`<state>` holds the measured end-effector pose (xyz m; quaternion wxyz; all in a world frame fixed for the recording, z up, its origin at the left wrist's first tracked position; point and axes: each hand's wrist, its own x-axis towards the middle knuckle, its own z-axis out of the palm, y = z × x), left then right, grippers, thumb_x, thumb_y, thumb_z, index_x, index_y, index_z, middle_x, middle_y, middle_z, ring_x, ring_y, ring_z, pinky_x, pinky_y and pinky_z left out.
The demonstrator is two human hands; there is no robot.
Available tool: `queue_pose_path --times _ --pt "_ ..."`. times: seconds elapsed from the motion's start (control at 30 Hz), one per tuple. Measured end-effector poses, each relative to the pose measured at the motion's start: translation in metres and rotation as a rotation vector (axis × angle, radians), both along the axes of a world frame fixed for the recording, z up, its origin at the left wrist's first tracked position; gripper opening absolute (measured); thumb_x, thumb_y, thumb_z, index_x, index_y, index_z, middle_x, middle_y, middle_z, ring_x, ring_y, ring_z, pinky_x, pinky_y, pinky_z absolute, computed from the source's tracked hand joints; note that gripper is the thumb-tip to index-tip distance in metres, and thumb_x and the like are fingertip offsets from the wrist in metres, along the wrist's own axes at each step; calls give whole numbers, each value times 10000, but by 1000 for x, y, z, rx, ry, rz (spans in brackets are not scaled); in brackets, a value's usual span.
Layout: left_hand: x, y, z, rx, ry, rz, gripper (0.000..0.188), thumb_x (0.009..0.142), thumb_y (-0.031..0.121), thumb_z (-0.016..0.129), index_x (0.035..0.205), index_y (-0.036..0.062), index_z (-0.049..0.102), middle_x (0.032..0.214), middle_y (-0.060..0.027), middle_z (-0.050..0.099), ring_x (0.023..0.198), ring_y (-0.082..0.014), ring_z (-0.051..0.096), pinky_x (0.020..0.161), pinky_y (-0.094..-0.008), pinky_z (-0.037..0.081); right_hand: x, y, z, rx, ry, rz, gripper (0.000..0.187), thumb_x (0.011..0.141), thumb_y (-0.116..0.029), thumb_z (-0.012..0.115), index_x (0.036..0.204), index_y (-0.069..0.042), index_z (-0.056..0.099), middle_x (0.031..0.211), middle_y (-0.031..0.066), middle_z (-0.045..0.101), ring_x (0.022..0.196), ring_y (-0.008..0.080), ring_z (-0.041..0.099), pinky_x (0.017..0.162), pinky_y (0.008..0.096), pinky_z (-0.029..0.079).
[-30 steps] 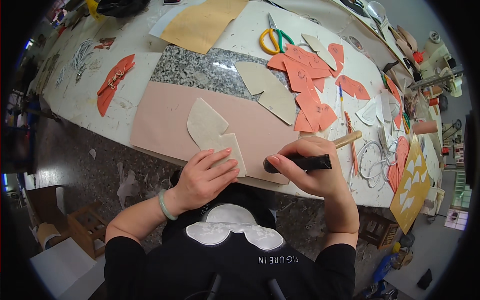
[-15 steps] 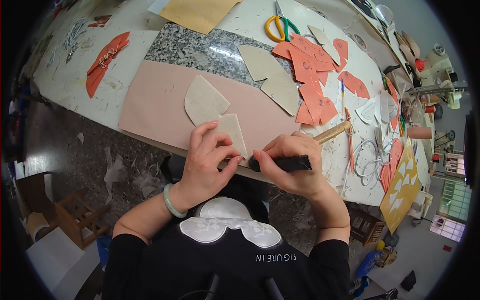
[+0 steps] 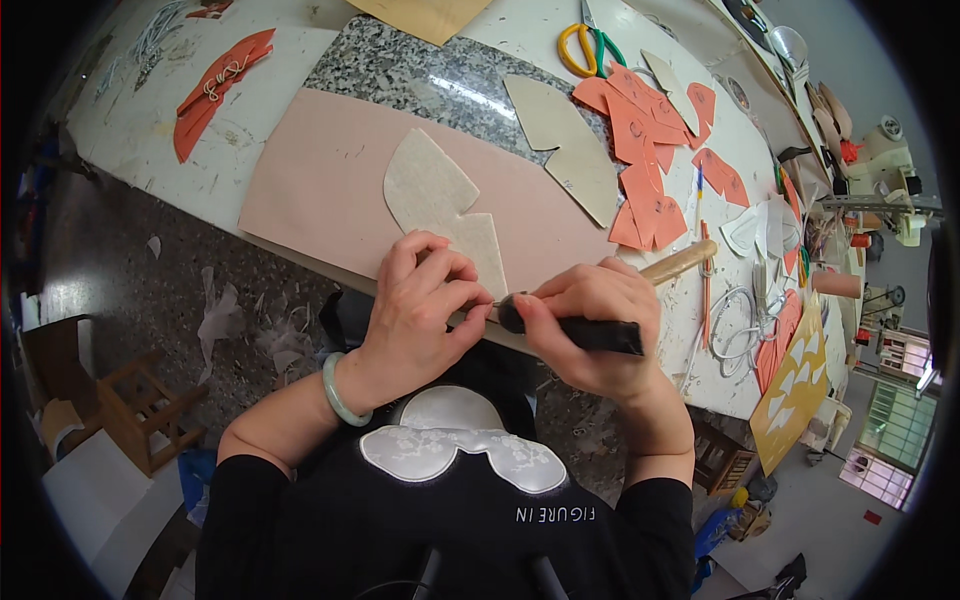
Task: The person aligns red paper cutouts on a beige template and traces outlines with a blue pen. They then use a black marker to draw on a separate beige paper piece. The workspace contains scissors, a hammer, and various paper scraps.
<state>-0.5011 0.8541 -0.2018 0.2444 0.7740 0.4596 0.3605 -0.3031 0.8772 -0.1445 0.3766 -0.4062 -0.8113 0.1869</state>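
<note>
My right hand (image 3: pixel 605 325) is closed round a tool with a thick black handle (image 3: pixel 595 333); its thin tip points left toward my other hand. My left hand (image 3: pixel 425 305) has thumb and fingers pressed together at that tip, and what they pinch is hidden. Close by, a cream notched piece (image 3: pixel 440 195) tapers down to a point beside both hands. It lies on a pinkish-beige sheet (image 3: pixel 310 190) at the table's near edge. From behind my right hand a wooden handle (image 3: pixel 685 260) sticks out; whether it is held too, I cannot tell.
A speckled stone slab (image 3: pixel 420 75) lies under the sheet. Another beige notched piece (image 3: pixel 570 160) and several orange cut pieces (image 3: pixel 640 130) are to the right. Scissors (image 3: pixel 590 50) with yellow and green handles lie beyond. At far left is another orange piece (image 3: pixel 215 95).
The view has shifted slightly, so the table things appear farther right. My hands stay close together at the near edge, and the black handle's back end has swung down a little.
</note>
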Motion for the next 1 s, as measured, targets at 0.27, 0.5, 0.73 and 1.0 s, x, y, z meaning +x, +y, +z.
queue_pose_path --times 0.27,0.5,0.73,1.0 --pt "-12 6 3 16 -9 -40 123 697 69 764 802 73 701 930 -14 632 1111 -256 544 938 -403 428 -11 2 5 -27 -54 19 239 705 -14 792 665 -119 580 622 -16 635 470 135 539 516 293 332" --pt "-23 10 -3 22 -46 -78 116 695 77 773 793 69 710 908 -5 631 1096 -259 548 898 -393 449 -12 3 3 -101 -109 4 218 706 -19 793 661 -109 599 651 -14 659 492 143 538 556 284 354" --pt "-33 14 -6 -7 -92 -133 141 700 40 772 829 42 713 917 -36 647 1080 -293 555 898 -386 472 -19 9 -2 -110 -60 23 262 722 -39 792 653 -135 558 595 -47 610 472 125 558 502 285 325" --pt "-40 21 -4 -15 -95 -185 141 706 27 760 840 42 718 929 -39 647 1092 -302 550 900 -382 481 -27 9 0 -148 -91 16 224 700 -25 794 653 -100 588 642 2 654 497 159 511 531 296 367"
